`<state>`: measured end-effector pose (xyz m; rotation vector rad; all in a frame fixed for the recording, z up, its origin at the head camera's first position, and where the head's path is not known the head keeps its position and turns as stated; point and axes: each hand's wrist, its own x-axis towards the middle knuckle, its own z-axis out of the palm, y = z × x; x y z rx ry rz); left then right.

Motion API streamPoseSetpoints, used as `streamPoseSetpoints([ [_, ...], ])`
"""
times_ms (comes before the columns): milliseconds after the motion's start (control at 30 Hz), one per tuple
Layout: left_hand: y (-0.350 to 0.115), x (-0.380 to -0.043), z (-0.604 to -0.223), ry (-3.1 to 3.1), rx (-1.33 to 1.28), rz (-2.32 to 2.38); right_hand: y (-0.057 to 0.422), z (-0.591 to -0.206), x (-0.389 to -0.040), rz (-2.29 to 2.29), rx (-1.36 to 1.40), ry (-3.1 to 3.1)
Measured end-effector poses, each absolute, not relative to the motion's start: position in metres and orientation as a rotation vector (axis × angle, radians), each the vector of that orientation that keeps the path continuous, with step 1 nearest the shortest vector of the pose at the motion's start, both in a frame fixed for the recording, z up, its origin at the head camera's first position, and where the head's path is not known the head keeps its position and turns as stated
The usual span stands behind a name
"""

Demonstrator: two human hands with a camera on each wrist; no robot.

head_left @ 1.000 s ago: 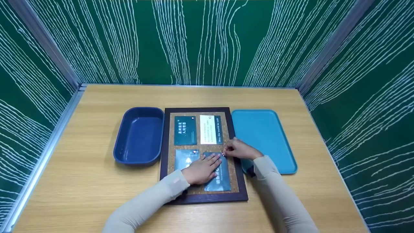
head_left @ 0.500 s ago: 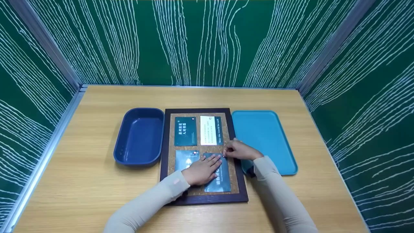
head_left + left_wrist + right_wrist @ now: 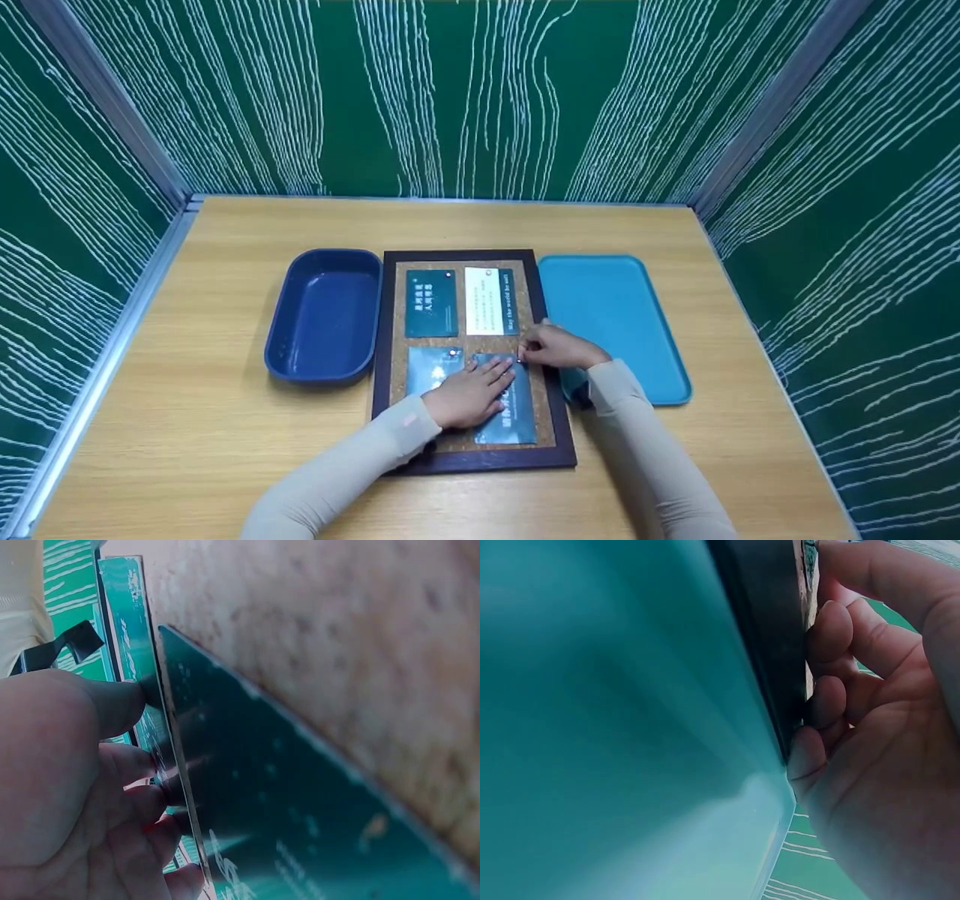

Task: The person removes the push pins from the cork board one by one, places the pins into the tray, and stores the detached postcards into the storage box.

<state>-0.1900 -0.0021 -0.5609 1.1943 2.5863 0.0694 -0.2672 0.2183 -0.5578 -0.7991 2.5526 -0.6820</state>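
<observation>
A cork board in a dark frame lies on the table with several cards on it. My left hand rests flat, fingers spread, across the lower right card and the edge of the lower left card. Thumb and forefinger of my right hand pinch a small shiny pushpin at the lower right card's top right corner. In the right wrist view the other fingers are curled by the frame's side, and the pin is hidden. Round pins hold the upper left card and the white-and-green card.
A deep dark blue bin stands left of the board. On its right lies a shallow light blue tray, partly under my right forearm. Green panels with white lines wall in the wooden table at the back and sides.
</observation>
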Motion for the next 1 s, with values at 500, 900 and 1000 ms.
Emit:
streamPoseSetpoints([
  [500, -0.002, -0.1899, -0.5629, 2.591, 1.202, 0.063, 0.2187, -0.5583, -0.2646, -0.703, -0.814, 2.55],
  [900, -0.0013, -0.1906, -0.5625, 2.585, 1.193, 0.064, 0.219, -0.5581, -0.2666, -0.682, -0.856, 2.542],
  [1000, -0.0013, -0.1906, -0.562, 2.583, 1.189, 0.065, 0.2182, -0.558, -0.2675, -0.663, -0.851, 2.55],
])
